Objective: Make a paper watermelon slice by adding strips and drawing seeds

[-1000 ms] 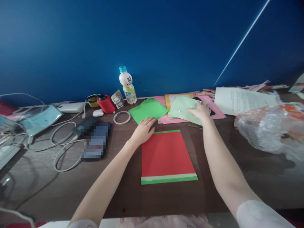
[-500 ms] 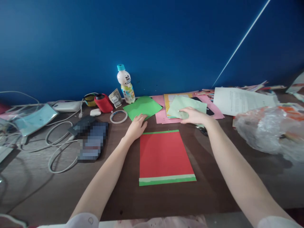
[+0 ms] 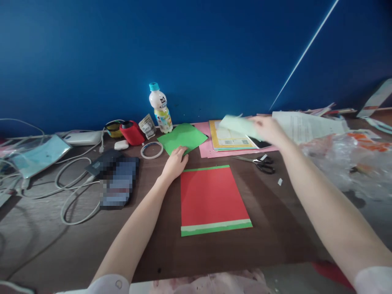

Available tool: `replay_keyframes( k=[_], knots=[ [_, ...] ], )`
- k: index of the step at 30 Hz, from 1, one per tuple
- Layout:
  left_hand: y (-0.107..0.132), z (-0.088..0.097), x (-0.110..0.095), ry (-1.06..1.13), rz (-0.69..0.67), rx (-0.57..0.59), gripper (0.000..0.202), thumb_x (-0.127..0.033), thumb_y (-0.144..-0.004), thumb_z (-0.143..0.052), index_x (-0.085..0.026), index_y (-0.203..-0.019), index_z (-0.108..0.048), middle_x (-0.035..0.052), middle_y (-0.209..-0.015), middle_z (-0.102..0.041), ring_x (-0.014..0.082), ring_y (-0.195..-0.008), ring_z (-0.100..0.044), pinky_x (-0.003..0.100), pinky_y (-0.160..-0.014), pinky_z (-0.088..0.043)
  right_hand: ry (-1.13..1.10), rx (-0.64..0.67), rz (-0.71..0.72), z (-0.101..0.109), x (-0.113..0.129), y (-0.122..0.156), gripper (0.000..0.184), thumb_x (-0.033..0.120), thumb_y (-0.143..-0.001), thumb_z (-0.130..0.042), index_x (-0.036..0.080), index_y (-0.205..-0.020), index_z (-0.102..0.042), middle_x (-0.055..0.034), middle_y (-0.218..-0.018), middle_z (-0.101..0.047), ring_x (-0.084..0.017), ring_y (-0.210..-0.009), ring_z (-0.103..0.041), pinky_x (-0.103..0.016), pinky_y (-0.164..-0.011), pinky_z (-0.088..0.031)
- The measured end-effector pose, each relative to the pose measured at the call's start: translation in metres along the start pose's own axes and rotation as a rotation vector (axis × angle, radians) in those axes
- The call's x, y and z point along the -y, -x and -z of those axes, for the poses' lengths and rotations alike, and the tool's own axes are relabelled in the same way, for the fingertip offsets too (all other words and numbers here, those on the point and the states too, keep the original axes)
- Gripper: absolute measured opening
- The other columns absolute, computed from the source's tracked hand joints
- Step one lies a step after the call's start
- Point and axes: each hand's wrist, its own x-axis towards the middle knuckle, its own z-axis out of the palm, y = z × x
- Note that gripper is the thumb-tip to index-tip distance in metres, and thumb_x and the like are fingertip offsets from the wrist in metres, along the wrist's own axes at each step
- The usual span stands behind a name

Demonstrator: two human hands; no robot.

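Arms (image 3: 136,228) outstretched, left hand (image 3: 175,163) spread on green paper (image 3: 183,137), right hand (image 3: 269,128) pinching pale sheet (image 3: 237,125).

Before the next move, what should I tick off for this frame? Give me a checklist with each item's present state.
1. Right hand gripping the pale green sheet: ok.
2. Pale green sheet fully clear of the yellow-bordered item beneath: cannot tell; blurred and angled.
3. Left hand on the near corner of the bright green sheet: ok.
4. Red sheet uncovered by hands: ok.
5. Scissors apart from the red sheet: ok.
6. Table free of scraps: not ok; a white scrap lies near the scissors.
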Motion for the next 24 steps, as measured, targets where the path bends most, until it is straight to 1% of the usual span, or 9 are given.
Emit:
replay_keyframes(
  k=[3,5,9,12,14,16,19,21,24],
  knots=[
    [0.0,0.0,0.0,0.039,0.013,-0.011,0.033,-0.021,-0.082,-0.036,-0.013,-0.111,-0.05,0.0103,-0.119,-0.053,0.0212,-0.121,-0.037,0.037,-0.101,-0.029,0.026,-0.303,-0.14,0.03,-0.004,-0.019,0.042,0.013,-0.079,-0.026,0.005,-0.107,-0.057,-0.0214,-0.098,-0.062,-0.028,-0.086,-0.057,-0.04,-0.07,-0.04],
    [0.0,0.0,0.001,0.076,0.024,-0.023,0.033,-0.021,-0.082,-0.036,-0.013,-0.111,-0.05,0.0103,-0.12,-0.052,0.0208,-0.121,-0.038,0.037,-0.101,-0.029,0.021,-0.418,-0.151,0.042,-0.002,-0.024,0.048,0.013,-0.08,-0.019,0.005,-0.115,-0.051,-0.0211,-0.109,-0.058,-0.027,-0.098,-0.054,-0.04,-0.076,-0.037],
    [-0.001,0.004,0.0,0.176,0.06,-0.053,0.033,-0.019,-0.08,-0.038,-0.013,-0.109,-0.052,0.0105,-0.117,-0.053,0.0202,-0.115,-0.043,0.034,-0.099,-0.031,-0.015,-0.446,-0.089,0.039,0.008,-0.017,0.042,0.013,-0.082,-0.026,0.01,-0.113,-0.054,-0.0163,-0.102,-0.062,-0.021,-0.09,-0.056,-0.033,-0.075,-0.038],
    [-0.002,0.009,-0.005,0.276,0.108,-0.082,0.032,-0.019,-0.079,-0.038,-0.014,-0.105,-0.055,0.0099,-0.114,-0.055,0.02,-0.112,-0.046,0.035,-0.098,-0.032,-0.023,-0.373,-0.053,0.019,0.019,-0.005,0.036,0.017,-0.083,-0.032,0.006,-0.1,-0.062,-0.0129,-0.079,-0.066,-0.017,-0.068,-0.057,-0.03,-0.065,-0.041],
    [-0.004,0.012,-0.01,0.363,0.142,-0.091,0.032,-0.021,-0.079,-0.037,-0.014,-0.104,-0.055,0.0088,-0.113,-0.056,0.0192,-0.111,-0.047,0.034,-0.098,-0.032,-0.029,-0.325,-0.022,0.004,0.028,0.003,0.035,0.018,-0.084,-0.032,0.009,-0.102,-0.061,-0.008,-0.075,-0.066,-0.017,-0.066,-0.057,-0.029,-0.064,-0.042],
    [-0.007,0.015,-0.015,0.473,0.173,-0.071,0.034,-0.026,-0.082,-0.034,-0.013,-0.106,-0.053,0.0092,-0.11,-0.059,0.0183,-0.106,-0.051,0.034,-0.095,-0.036,-0.057,-0.217,0.123,-0.01,0.042,0.011,0.038,0.016,-0.085,-0.03,0.013,-0.114,-0.054,-0.0081,-0.092,-0.065,-0.019,-0.08,-0.059,-0.031,-0.069,-0.044],
    [-0.014,0.021,-0.022,0.639,0.198,0.008,0.048,-0.04,-0.086,-0.022,-0.011,-0.111,-0.049,0.0124,-0.107,-0.061,0.0186,-0.097,-0.058,0.033,-0.085,-0.044,-0.052,-0.072,0.35,-0.027,0.068,0.025,0.043,0.011,-0.083,-0.028,0.011,-0.122,-0.047,-0.0103,-0.122,-0.052,-0.021,-0.109,-0.049,-0.033,-0.087,-0.04],
    [-0.017,0.025,-0.025,0.82,0.243,0.085,0.058,-0.05,-0.085,-0.016,-0.011,-0.115,-0.047,0.014,-0.109,-0.06,0.021,-0.096,-0.059,0.035,-0.081,-0.047,0.028,0.143,0.439,-0.039,0.085,0.036,0.046,0.005,-0.081,-0.027,0.006,-0.125,-0.042,-0.0159,-0.127,-0.047,-0.025,-0.113,-0.046,-0.039,-0.091,-0.037],
    [-0.019,0.03,-0.025,1.055,0.414,0.156,0.057,-0.053,-0.083,-0.021,-0.012,-0.114,-0.048,0.0143,-0.106,-0.061,0.024,-0.093,-0.06,0.039,-0.076,-0.05,0.028,0.33,0.552,-0.055,0.101,0.051,0.043,0.001,-0.076,-0.034,0.008,-0.113,-0.054,-0.0154,-0.128,-0.046,-0.026,-0.111,-0.049,-0.037,-0.088,-0.04]
  ],
)
